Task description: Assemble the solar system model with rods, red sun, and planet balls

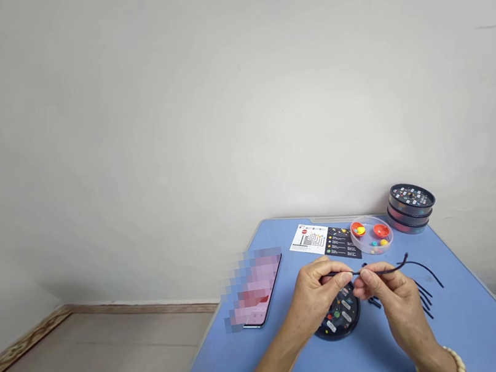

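My left hand (319,293) and my right hand (387,289) are both pinched on a thin black rod (384,270) held level above the blue table (474,326). The rod's far end bends up near the right. Just below my hands lies a round black disc (341,320) with small coloured dots and white labels. Several more thin black rods (427,293) lie on the table to the right of my right hand.
A phone (257,290) lies at the table's left. A printed sheet (326,240), a clear dish (372,236) with orange cups and coloured balls, and a stack of round black boxes (412,206) sit at the far edge by the wall. Floor lies left.
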`<action>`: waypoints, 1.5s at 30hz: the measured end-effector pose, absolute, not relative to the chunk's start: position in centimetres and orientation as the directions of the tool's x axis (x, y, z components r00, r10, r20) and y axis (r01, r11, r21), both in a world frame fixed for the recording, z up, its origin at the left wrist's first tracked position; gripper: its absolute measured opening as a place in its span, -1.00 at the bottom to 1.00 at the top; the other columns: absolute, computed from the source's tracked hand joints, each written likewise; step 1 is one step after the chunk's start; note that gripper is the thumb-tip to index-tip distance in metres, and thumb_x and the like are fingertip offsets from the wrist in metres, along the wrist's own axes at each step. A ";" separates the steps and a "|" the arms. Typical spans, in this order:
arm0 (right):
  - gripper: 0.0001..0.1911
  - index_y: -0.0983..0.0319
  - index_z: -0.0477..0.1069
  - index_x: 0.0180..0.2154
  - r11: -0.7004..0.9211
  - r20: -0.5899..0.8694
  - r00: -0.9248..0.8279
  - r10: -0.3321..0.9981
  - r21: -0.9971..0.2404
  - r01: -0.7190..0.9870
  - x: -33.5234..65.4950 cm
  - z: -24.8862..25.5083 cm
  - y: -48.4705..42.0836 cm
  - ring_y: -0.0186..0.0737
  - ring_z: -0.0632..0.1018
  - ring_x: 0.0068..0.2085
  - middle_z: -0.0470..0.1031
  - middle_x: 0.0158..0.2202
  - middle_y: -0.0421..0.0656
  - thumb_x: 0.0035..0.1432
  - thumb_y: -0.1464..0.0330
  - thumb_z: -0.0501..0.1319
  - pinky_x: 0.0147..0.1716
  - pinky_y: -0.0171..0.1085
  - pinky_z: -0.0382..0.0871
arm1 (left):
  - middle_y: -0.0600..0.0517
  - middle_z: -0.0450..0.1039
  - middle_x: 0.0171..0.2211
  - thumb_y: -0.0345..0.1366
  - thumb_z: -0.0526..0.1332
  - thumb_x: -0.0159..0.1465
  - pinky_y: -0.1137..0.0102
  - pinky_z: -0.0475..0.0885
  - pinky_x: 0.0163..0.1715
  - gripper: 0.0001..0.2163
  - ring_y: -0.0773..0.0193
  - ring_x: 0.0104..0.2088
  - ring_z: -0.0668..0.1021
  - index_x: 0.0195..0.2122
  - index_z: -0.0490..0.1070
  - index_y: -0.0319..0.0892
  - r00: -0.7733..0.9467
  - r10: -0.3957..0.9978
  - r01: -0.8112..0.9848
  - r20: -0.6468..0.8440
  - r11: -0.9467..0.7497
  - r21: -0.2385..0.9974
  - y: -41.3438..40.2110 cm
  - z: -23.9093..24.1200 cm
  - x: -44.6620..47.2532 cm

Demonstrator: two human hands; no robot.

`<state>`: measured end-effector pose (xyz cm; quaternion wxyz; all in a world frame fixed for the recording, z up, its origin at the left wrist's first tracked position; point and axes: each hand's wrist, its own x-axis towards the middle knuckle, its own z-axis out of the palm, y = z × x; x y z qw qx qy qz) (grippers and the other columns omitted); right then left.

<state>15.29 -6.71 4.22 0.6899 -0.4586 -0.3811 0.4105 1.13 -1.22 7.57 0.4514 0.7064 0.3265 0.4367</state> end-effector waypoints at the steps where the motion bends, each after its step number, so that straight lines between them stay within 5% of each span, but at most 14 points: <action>1: -0.69 0.23 0.53 -0.40 0.244 0.151 0.372 0.916 -0.945 -0.219 15.3 4.2 -6.7 -0.21 0.60 -0.48 0.60 -0.53 -0.18 -0.05 0.13 0.43 -0.42 -0.26 0.52 | 0.07 0.45 -0.53 -0.29 0.27 0.14 0.46 0.30 -0.47 -0.87 0.31 -0.50 0.38 -0.46 0.61 -0.16 0.407 0.853 0.064 0.326 -0.383 0.922 -1.2 7.6 1.2; 18: -0.67 0.25 0.57 -0.42 0.231 0.132 0.356 0.925 -0.940 -0.252 15.0 4.7 -6.2 -0.25 0.58 -0.50 0.61 -0.52 -0.14 -0.11 0.12 0.46 -0.44 -0.29 0.49 | 0.03 0.46 -0.44 -0.23 0.16 0.26 0.41 0.36 -0.34 -0.79 0.22 -0.36 0.49 -0.46 0.44 -0.19 0.484 0.816 0.112 0.315 -0.415 0.903 -1.0 8.5 0.3; 24: -0.67 0.26 0.60 -0.40 0.193 0.097 0.352 0.931 -0.949 -0.250 15.3 4.0 -6.9 -0.20 0.58 -0.50 0.60 -0.52 -0.12 -0.11 0.13 0.46 -0.43 -0.24 0.51 | 0.08 0.41 -0.39 -0.16 0.25 0.20 0.46 0.33 -0.46 -0.72 0.32 -0.46 0.43 -0.13 0.45 -0.18 0.482 0.857 0.061 0.184 -0.242 0.968 -1.3 7.1 -1.2; 32: -0.63 0.23 0.60 -0.26 0.131 0.040 0.319 0.947 -0.954 -0.271 16.2 3.0 -7.2 -0.22 0.58 -0.45 0.61 -0.46 -0.13 -0.10 0.14 0.46 -0.39 -0.25 0.49 | 0.11 0.35 -0.55 -0.06 0.26 0.19 0.43 0.33 -0.41 -0.73 0.28 -0.45 0.42 -0.32 0.52 -0.19 0.351 0.922 0.041 0.164 -0.191 0.981 -0.9 5.8 -2.4; 39: -0.55 0.18 0.56 -0.16 0.191 0.118 0.481 0.869 -0.976 -0.106 18.7 3.1 -7.5 -0.20 0.57 -0.38 0.62 -0.35 -0.14 -0.12 0.14 0.46 -0.34 -0.23 0.49 | 0.03 0.52 -0.38 -0.19 0.31 0.16 0.42 0.42 -0.32 -0.83 0.23 -0.34 0.52 -0.33 0.58 -0.17 0.253 0.947 0.007 0.196 -0.204 0.979 -0.6 4.3 -1.9; 45: -0.54 0.21 0.58 -0.20 0.067 0.094 0.449 0.888 -0.995 0.075 20.3 2.6 -8.1 -0.09 0.59 -0.32 0.62 -0.34 -0.11 -0.07 0.05 0.40 -0.32 -0.20 0.49 | -0.01 0.55 -0.32 -0.23 0.31 0.15 0.38 0.47 -0.27 -0.83 0.18 -0.29 0.56 -0.30 0.63 -0.17 0.285 0.937 -0.032 0.202 -0.201 0.979 -0.8 3.1 -1.0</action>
